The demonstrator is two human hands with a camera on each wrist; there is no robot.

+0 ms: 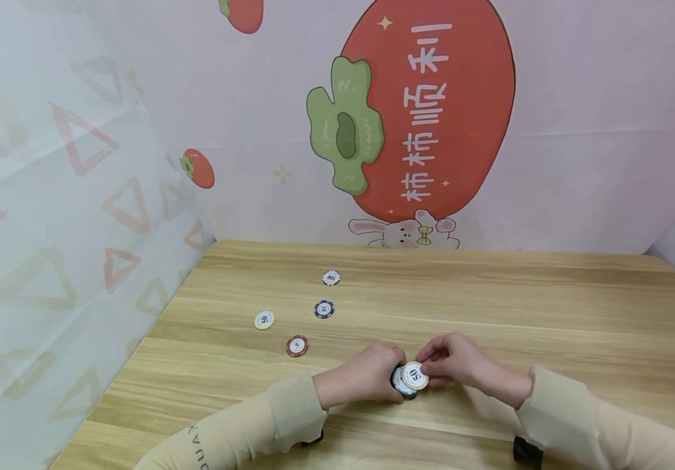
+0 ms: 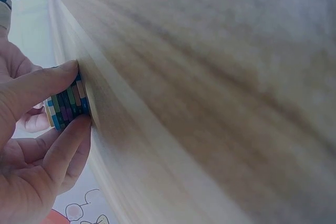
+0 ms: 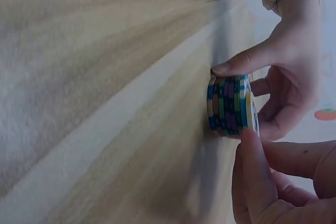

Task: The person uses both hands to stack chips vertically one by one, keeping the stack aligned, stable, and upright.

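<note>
My left hand (image 1: pixel 367 373) grips a short stack of poker chips (image 3: pixel 224 106) standing on the table, thumb on one side and fingers on the other. Edges of several colours show in the stack, among them blue, green and purple. On its top lies a yellow-rimmed poker chip marked 50 (image 1: pixel 412 376), shifted a little toward the right. My right hand (image 1: pixel 459 360) pinches that chip at its right edge between thumb and fingertips. In the left wrist view the stack (image 2: pixel 68 102) sits between the left thumb and fingers.
Left of the hands, single chips lie flat on the wooden table (image 1: pixel 519 307): a red 5 chip (image 1: pixel 297 346), a yellow-rimmed 50 chip (image 1: pixel 264 320), a dark blue 10 chip (image 1: pixel 324 309) and a white-faced 500 chip (image 1: pixel 331 278). A printed cloth (image 1: pixel 578 163) hangs behind the table.
</note>
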